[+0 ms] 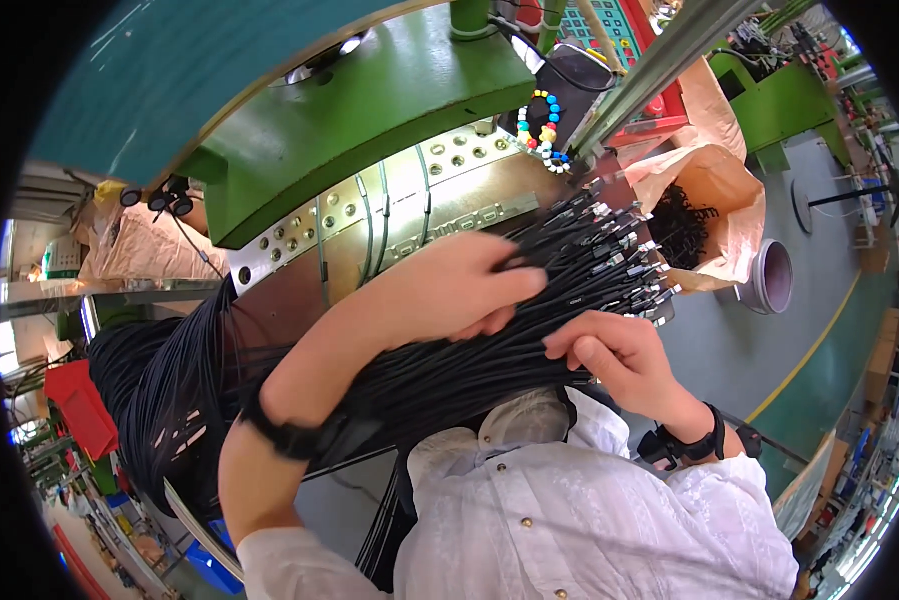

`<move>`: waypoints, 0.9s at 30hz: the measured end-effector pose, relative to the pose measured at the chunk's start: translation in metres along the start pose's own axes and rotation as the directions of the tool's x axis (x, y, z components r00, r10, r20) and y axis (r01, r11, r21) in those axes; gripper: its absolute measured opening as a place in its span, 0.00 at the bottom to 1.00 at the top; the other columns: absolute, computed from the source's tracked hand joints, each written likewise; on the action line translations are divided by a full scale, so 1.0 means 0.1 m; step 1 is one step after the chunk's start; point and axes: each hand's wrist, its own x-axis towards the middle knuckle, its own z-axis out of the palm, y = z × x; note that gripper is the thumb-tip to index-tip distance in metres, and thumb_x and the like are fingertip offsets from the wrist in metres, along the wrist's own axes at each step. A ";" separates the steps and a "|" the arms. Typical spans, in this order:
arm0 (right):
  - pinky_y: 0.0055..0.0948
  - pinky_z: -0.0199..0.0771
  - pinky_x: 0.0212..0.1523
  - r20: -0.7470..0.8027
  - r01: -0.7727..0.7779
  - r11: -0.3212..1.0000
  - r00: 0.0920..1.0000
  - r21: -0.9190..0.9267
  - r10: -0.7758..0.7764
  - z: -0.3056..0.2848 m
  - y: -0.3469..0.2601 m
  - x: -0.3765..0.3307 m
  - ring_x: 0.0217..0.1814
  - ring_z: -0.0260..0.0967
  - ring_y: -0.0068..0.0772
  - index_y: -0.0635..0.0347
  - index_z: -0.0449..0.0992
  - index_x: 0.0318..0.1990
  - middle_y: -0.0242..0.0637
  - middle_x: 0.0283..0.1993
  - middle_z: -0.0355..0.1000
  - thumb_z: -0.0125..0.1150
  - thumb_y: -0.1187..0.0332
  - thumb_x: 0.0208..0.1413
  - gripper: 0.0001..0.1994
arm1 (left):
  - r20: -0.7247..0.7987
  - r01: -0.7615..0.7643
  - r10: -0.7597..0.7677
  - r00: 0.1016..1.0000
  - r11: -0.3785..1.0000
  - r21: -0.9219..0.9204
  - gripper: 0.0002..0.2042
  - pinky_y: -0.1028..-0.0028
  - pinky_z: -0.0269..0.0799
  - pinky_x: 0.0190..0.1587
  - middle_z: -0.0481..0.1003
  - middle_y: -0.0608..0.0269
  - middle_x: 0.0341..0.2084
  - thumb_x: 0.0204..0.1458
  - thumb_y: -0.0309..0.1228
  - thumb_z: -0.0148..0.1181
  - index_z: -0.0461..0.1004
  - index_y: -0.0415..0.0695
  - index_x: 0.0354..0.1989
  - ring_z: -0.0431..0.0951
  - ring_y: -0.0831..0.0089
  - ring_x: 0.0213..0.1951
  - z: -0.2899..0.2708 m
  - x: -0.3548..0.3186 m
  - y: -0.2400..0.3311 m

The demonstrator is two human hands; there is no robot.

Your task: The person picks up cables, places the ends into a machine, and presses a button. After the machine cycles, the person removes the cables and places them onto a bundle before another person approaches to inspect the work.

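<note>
A thick bundle of black cables (450,375) with silvery metal plugs (620,250) at its right end lies across the work surface in front of me. My left hand (460,285) is over the middle of this bundle, smeared by motion. Its thumb and forefinger point right, and the other fingers curl underneath. Close to the plug ends, my right hand (620,365) has its fingers bent in and pressed together at the near side of the bundle. Whatever lies between those fingertips is hidden.
Beyond the bundle stands a green machine (370,120) above a metal plate (470,200) crossed by a few thin cables. An open brown paper bag (740,200) of black parts is at the right, beside a grey bucket (772,277). More black cable (160,390) hangs at the left.
</note>
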 end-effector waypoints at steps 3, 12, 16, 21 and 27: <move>0.24 0.69 0.36 -0.030 -0.172 0.918 0.980 0.357 0.195 0.07 -0.01 0.01 0.36 0.70 0.26 0.66 0.69 0.50 0.39 0.42 0.73 0.40 0.63 0.63 0.17 | 0.021 -0.050 0.055 0.998 0.981 -0.186 0.13 0.82 0.56 0.16 0.64 0.72 0.13 0.55 0.38 0.50 0.72 0.39 0.31 0.60 0.85 0.14 0.27 0.33 0.09; 0.25 0.68 0.41 -0.230 0.006 0.667 0.941 0.745 0.248 -0.07 -0.16 0.46 0.41 0.67 0.25 0.64 0.58 0.59 0.37 0.49 0.69 0.43 0.62 0.63 0.21 | -0.181 -0.242 0.161 0.970 0.700 -0.672 0.12 0.85 0.54 0.19 0.64 0.73 0.14 0.59 0.34 0.47 0.71 0.39 0.43 0.60 0.87 0.16 0.87 -0.23 -0.28; 0.22 0.65 0.40 -0.447 0.103 0.726 0.843 0.680 0.299 0.19 -0.19 0.62 0.41 0.67 0.25 0.63 0.61 0.57 0.40 0.47 0.70 0.40 0.57 0.62 0.22 | -0.303 -0.306 0.122 0.945 0.658 -0.688 0.11 0.84 0.55 0.20 0.65 0.74 0.18 0.60 0.32 0.46 0.70 0.40 0.44 0.62 0.87 0.18 0.98 -0.34 -0.56; 0.21 0.64 0.38 -0.487 0.171 0.862 0.868 0.477 0.097 0.30 -0.13 0.56 0.43 0.67 0.23 0.65 0.64 0.54 0.40 0.45 0.70 0.42 0.56 0.62 0.22 | -0.451 -0.424 0.141 0.881 0.657 -0.624 0.11 0.84 0.54 0.20 0.64 0.76 0.20 0.59 0.33 0.48 0.70 0.41 0.45 0.61 0.89 0.19 1.06 -0.34 -0.87; 0.27 0.67 0.46 0.138 -0.320 0.682 0.941 0.658 0.309 0.61 -0.28 0.73 0.49 0.67 0.28 0.66 0.68 0.51 0.42 0.47 0.70 0.48 0.63 0.60 0.18 | -0.567 -0.523 0.088 0.819 0.521 -0.675 0.10 0.85 0.52 0.20 0.63 0.77 0.20 0.59 0.32 0.48 0.69 0.41 0.45 0.58 0.89 0.19 1.06 -0.43 -0.90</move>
